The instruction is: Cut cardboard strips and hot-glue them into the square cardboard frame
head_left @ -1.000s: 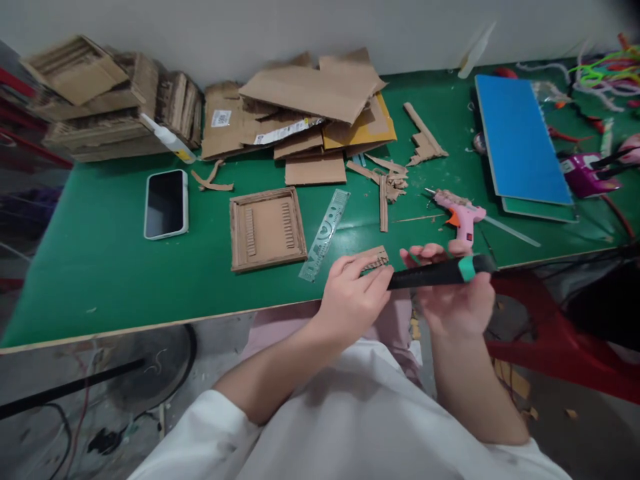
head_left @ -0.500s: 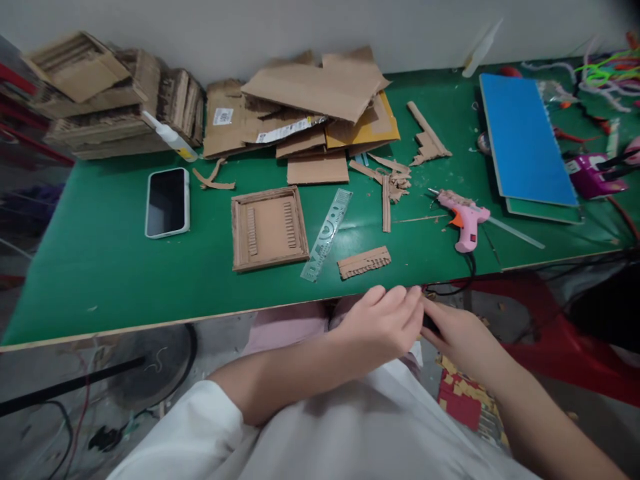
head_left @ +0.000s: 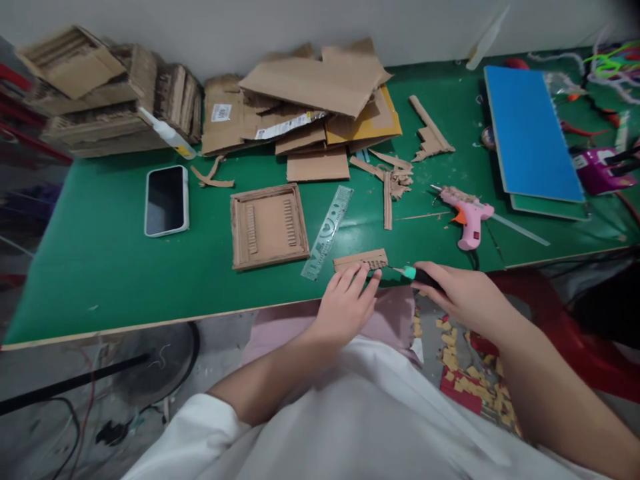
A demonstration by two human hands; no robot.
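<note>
On the table's front edge lies a small corrugated cardboard strip point(head_left: 361, 259) with its fluted side toward me. My left hand point(head_left: 347, 303) rests over its near edge, fingers stretched out and touching it. A craft knife point(head_left: 423, 274) with a black handle and green collar is gripped in my right hand point(head_left: 463, 293). Its thin metal tip points left and reaches the strip's right end; whether it touches is hard to tell. Left of the strip are a clear stencil ruler point(head_left: 327, 233) and a square cardboard tray point(head_left: 271, 261) with two fluted strips inside.
A pink glue gun point(head_left: 469, 217) lies at the right, near a blue board point(head_left: 533, 133). Cardboard sheets point(head_left: 310, 83) and stacked cardboard boxes point(head_left: 105, 100) stand along the wall. A phone point(head_left: 167, 200) and glue bottle point(head_left: 173, 138) are at the left. Cardboard scraps point(head_left: 395, 180) lie mid-table.
My hands have separated from above my lap. The left has moved left and up onto the cardboard strip; the right has brought the craft knife over the table edge to the strip's end.
</note>
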